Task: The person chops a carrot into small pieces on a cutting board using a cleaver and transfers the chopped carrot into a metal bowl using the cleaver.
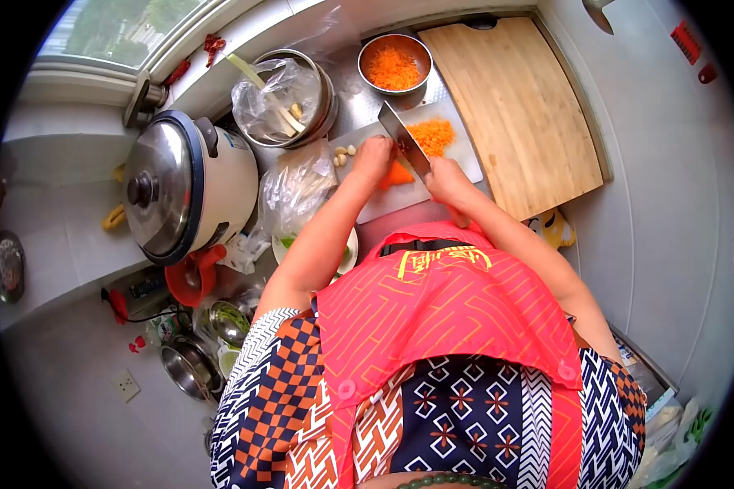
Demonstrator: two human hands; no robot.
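Observation:
My right hand (448,179) is closed round the handle of a cleaver (403,137), whose broad blade stands on edge over a pale cutting board (461,155). To the left of the blade, my left hand (375,157) has its fingers curled down on orange carrot (397,174), partly hidden beneath and beside the hand. A heap of finely chopped carrot (432,137) lies on the board, right of the blade. Several garlic cloves (342,155) rest close to my left hand, at the board's left side.
A metal bowl (369,72) of chopped carrot stands behind the board. At right lies a large wooden board (514,106). To the left are a lidded rice cooker (232,183), a steel pot (328,114) with a plastic bag and scallion stalks, and a crumpled plastic bag (289,191).

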